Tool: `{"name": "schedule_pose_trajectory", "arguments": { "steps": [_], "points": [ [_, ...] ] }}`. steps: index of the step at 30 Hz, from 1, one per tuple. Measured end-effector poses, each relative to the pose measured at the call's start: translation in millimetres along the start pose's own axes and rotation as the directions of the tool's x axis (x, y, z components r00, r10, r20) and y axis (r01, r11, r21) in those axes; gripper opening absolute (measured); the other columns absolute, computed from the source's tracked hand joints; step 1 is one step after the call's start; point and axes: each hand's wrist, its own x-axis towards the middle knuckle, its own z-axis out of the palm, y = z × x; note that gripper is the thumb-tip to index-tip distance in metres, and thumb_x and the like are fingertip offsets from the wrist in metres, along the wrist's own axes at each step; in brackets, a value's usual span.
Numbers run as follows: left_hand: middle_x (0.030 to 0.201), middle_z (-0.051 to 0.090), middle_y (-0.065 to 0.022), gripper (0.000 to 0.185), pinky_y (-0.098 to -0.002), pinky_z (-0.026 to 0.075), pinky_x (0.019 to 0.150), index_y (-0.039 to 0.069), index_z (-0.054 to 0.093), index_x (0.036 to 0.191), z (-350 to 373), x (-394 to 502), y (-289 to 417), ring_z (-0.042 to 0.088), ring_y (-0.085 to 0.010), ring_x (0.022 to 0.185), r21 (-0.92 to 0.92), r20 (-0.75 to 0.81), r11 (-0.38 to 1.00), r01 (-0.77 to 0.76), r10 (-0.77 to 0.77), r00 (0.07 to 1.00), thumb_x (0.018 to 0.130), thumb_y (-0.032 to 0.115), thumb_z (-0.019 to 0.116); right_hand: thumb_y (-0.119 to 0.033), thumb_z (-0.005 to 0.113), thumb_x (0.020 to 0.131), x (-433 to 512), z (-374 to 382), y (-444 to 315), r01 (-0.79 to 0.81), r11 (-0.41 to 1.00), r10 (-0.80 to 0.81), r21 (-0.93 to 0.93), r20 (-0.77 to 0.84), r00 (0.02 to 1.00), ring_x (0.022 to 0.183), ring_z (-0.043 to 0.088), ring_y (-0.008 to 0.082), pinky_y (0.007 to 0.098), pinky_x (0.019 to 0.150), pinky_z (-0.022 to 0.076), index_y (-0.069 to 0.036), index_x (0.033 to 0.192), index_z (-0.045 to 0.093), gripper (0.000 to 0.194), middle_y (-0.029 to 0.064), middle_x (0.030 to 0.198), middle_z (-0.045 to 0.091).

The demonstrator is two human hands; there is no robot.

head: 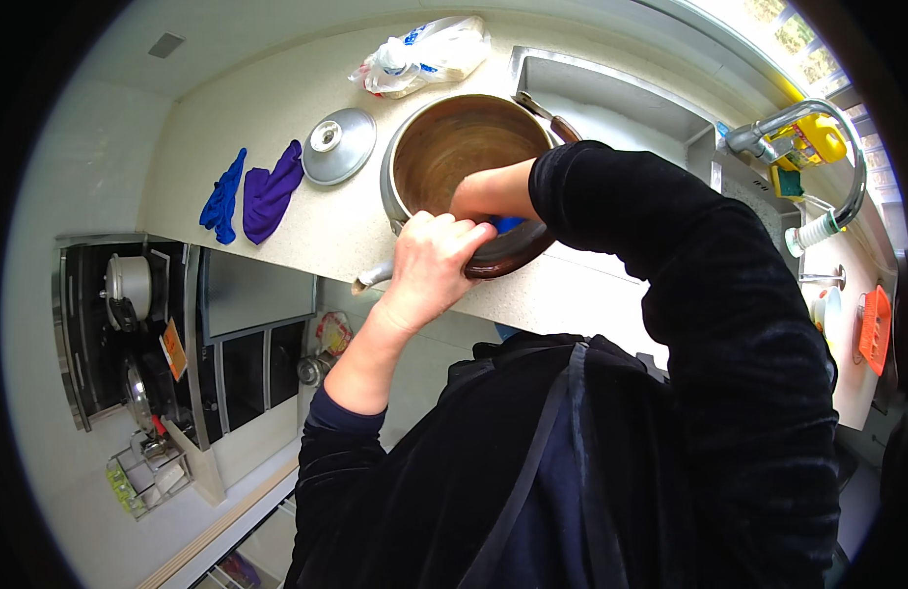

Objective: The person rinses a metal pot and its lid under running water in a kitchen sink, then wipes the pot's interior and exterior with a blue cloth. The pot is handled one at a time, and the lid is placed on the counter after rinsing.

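Observation:
A large metal kettle (391, 173), its lid off and its inside stained brown, stands on the counter before me. Its spout (373, 275) points to the lower left, and a dark brown handle (513, 258) curves along the near rim. My left hand (437, 254) is closed over the near rim beside the spout. Down inside the kettle reaches my right hand (474, 197); its fingers are hidden by the rim and my left hand. A bit of blue material (507, 223) shows under my right wrist. The round metal lid (350, 151) lies to the left of the kettle.
Left of the lid lie a purple cloth (272, 195) and a blue cloth (225, 199). A tied plastic bag (432, 59) is behind the kettle. To the right are a steel sink (623, 81), a curved faucet (859, 169) and a yellow bottle (826, 140). A stove (93, 331) is at left.

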Motion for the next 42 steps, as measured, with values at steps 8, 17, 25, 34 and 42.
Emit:
{"name": "schedule_pose_trajectory", "arguments": {
  "steps": [8,17,25,34,42],
  "points": [
    [0.069,0.058,-0.0022,0.030,-0.0332,0.039,0.061,0.010,0.061,0.083,3.6,-0.9,-5.9,0.055,-0.0203,0.065,-0.008,0.018,1.000,-0.017,0.018,1.000,0.059,0.018,0.076,-0.026,0.076,0.063,49.7,-38.0,18.3,-0.446,0.856,0.366,-0.262,-0.301,0.880,0.103,0.061,0.0259,0.0408,0.086,0.0477,-0.010,0.101,0.070,0.042,0.0125,0.107,0.065],
    [0.067,0.055,-0.0013,0.027,-0.0335,0.040,0.061,0.013,0.060,0.083,2.3,3.7,-2.8,0.054,-0.0200,0.065,-0.028,0.017,0.999,-0.026,0.026,1.000,0.060,0.020,0.074,-0.025,0.065,0.076,63.4,0.3,25.6,-0.326,0.781,0.466,-0.532,0.150,0.872,0.101,0.059,0.0240,0.0367,0.083,0.0475,-0.010,0.103,0.067,0.030,0.0103,0.104,0.065],
    [0.066,0.056,-0.0012,0.025,-0.0337,0.040,0.061,0.013,0.061,0.083,-1.6,5.2,-3.8,0.056,-0.0196,0.065,-0.035,0.025,0.999,-0.022,0.023,0.999,0.061,0.014,0.071,-0.015,0.060,0.075,12.5,-5.9,-4.3,-0.308,0.882,0.199,0.356,0.309,0.930,0.076,0.062,0.0216,0.0347,0.064,0.0495,-0.010,0.092,0.063,0.018,0.0090,0.081,0.064],
    [0.075,0.062,-0.0034,0.037,-0.0340,0.041,0.064,0.008,0.063,0.089,2.2,7.1,-3.6,0.057,-0.0217,0.068,-0.025,0.042,0.998,-0.055,0.056,0.998,0.056,0.018,0.077,-0.012,0.061,0.068,-54.6,-57.4,10.1,0.429,0.291,0.294,0.855,-0.507,0.811,0.066,0.061,0.0218,0.0354,0.051,0.0523,-0.007,0.103,0.053,0.036,0.0129,0.092,0.059],
    [0.075,0.064,-0.0071,0.047,-0.0360,0.042,0.069,0.007,0.062,0.097,-19.6,35.4,1.6,0.060,-0.0250,0.072,-0.074,0.086,0.986,0.150,-0.144,0.986,0.060,0.028,0.081,-0.016,0.061,0.079,-209.2,-31.7,-41.8,0.835,0.522,0.355,0.177,-0.935,-0.023,0.096,0.059,0.0175,0.0293,0.087,0.0455,0.003,0.118,0.053,0.043,0.0102,0.105,0.061]
  ]
}}
